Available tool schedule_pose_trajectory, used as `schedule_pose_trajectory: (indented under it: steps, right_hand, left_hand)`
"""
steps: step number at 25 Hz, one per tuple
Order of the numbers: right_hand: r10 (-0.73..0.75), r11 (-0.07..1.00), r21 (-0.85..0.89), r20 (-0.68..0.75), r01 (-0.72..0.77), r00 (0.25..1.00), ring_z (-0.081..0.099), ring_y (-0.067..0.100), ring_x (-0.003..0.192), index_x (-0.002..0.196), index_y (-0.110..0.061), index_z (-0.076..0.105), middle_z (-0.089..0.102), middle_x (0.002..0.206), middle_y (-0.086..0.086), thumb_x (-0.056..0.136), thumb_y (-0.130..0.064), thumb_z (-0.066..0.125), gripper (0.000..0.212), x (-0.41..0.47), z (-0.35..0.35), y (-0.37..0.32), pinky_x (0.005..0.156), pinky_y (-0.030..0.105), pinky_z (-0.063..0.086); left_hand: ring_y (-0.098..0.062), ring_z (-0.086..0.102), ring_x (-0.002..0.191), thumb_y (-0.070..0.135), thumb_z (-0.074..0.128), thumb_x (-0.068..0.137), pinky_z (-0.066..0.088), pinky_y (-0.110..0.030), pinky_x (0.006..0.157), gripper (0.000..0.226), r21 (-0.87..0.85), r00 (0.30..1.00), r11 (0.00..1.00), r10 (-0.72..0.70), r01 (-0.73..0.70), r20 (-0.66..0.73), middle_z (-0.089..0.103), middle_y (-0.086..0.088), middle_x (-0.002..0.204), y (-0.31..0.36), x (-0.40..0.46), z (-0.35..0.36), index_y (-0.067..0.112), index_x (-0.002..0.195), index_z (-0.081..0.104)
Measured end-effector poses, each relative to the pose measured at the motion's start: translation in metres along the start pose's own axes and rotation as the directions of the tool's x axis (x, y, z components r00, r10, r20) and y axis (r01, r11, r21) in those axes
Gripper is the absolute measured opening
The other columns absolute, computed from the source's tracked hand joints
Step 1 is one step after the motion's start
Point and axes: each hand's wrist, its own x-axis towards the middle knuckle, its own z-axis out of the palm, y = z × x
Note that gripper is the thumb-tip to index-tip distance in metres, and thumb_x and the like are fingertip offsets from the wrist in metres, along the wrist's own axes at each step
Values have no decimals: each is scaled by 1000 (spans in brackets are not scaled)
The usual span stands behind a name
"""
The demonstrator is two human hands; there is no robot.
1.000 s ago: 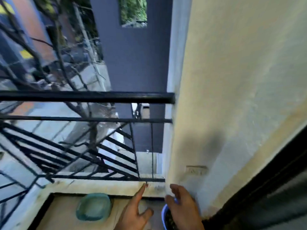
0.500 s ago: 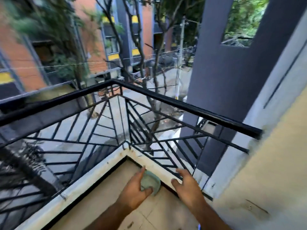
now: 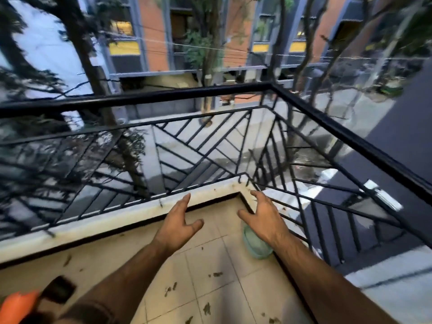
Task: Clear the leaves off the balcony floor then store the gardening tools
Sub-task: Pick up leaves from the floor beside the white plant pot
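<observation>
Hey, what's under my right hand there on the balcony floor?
A pale green bowl sits on the tiles by the railing. The right hand and wrist cover its far part, so its contents cannot be seen.

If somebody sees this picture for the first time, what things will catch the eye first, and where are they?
First come the two bare hands, the left hand and the right hand, stretched out open in the middle, holding nothing. Behind them the black metal railing with slanted bars wraps the balcony corner. Below, dark leaf scraps lie scattered on the beige tiled floor, and a pale green round bowl sits under the right wrist.
</observation>
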Motion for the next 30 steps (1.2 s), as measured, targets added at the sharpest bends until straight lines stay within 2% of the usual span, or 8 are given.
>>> schedule_pose_trajectory:
  steps: [4,9,12,15,21,25,27,30]
  right_hand:
    - [-227,956,-142,193,256,955,35,23,147,158,-15,32,37,161,8,87,-51,71,89,34,36,-33,118,32,28]
    - [-463,826,-128,402,549,790,15,20,157,163,-19,18,17,170,3,82,-75,63,108,53,62,-76,126,38,21]
    - [-605,687,-72,496,723,623,7,17,158,164,-22,10,8,172,0,78,-84,57,116,47,69,-97,128,40,16]
    - [-707,486,-32,573,873,414,1,17,158,164,-20,7,4,172,0,78,-84,56,118,29,80,-110,129,40,10]
    - [-718,257,90,684,962,128,-2,15,158,164,-18,6,1,172,0,83,-77,58,114,-31,105,-121,125,38,13]
    - [-685,159,111,728,981,29,1,18,158,164,-18,2,-2,172,2,86,-74,57,111,-72,120,-120,125,40,14]
    - [-675,152,102,737,983,28,3,18,158,164,-18,3,1,172,2,86,-75,57,111,-85,133,-124,125,43,16]
    - [-649,190,73,758,979,70,6,19,158,164,-18,6,8,172,3,85,-76,57,111,-103,162,-130,125,44,18]
  left_hand:
    - [-14,20,152,42,68,89,19,-32,124,89,-26,954,981,-191,190,-229,22,2,166,-41,-34,-28,23,161,18]
    - [-15,1,156,71,54,77,4,-32,123,107,26,780,896,-371,442,-504,7,3,170,-56,-98,-46,23,162,8]
    - [-15,-6,156,78,50,73,0,-36,126,114,67,660,839,-373,540,-652,0,3,170,-37,-137,-42,23,162,4]
    - [-14,-12,155,82,51,76,-9,-34,123,116,138,571,755,-349,641,-743,-8,5,169,-17,-179,-30,23,162,0]
    - [-16,-14,155,88,40,74,-5,-38,126,119,81,400,585,-440,807,-804,-10,0,169,-4,-279,8,21,162,-5]
    - [-17,-12,155,82,42,78,-3,-38,126,116,-28,274,516,-500,856,-822,-11,-2,169,-7,-336,26,18,161,-6]
    - [-16,-10,155,78,46,80,-2,-36,126,114,-117,189,486,-534,866,-824,-8,-3,169,-17,-358,30,16,161,-5]
    - [-16,-7,155,72,55,85,3,-38,127,112,-208,119,442,-605,873,-787,-6,-3,169,-40,-394,34,16,161,-4]
